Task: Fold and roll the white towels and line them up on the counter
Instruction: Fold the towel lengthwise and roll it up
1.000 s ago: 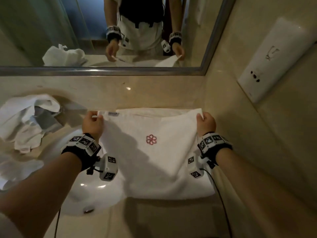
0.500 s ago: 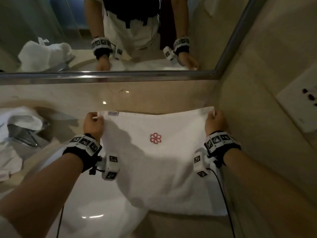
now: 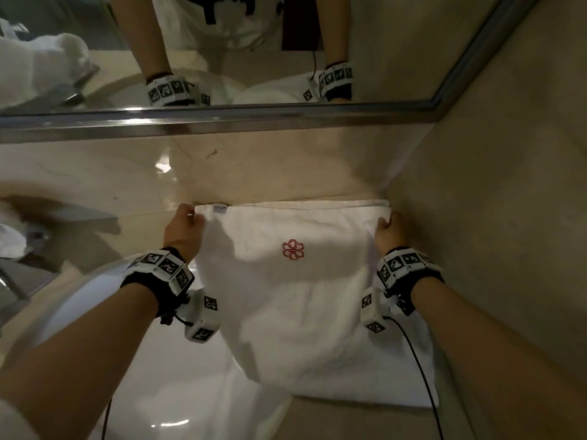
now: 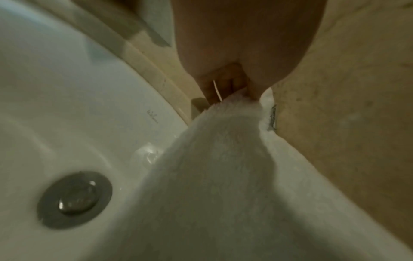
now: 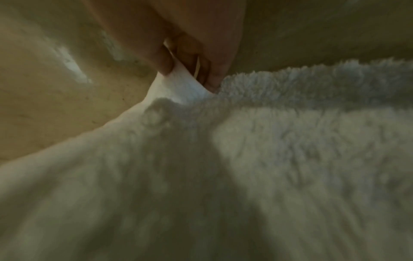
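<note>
A white towel point(image 3: 295, 300) with a red flower emblem point(image 3: 293, 249) lies folded on the beige counter point(image 3: 260, 176), its far edge along the back wall and its near left part draped over the sink point(image 3: 95, 300). My left hand point(image 3: 187, 222) pinches the far left corner beside a small label. At the far right corner my right hand point(image 3: 389, 225) pinches the top layer. In the left wrist view the towel point(image 4: 223, 176) hangs from my thumb and fingers point(image 4: 250, 88). The right wrist view shows the towel point(image 5: 223, 159) pinched at its hem between my fingertips point(image 5: 165, 65).
A crumpled pile of white towels point(image 3: 12, 239) lies at the far left by the tap. The sink drain point(image 4: 74, 198) sits under my left wrist. The side wall point(image 3: 492, 249) stands close on the right. A mirror point(image 3: 222, 49) runs above the counter.
Both hands carried the upper towel layer back to the far edge and laid it flat, squaring the right corner. The head view has tilted down and closer.
</note>
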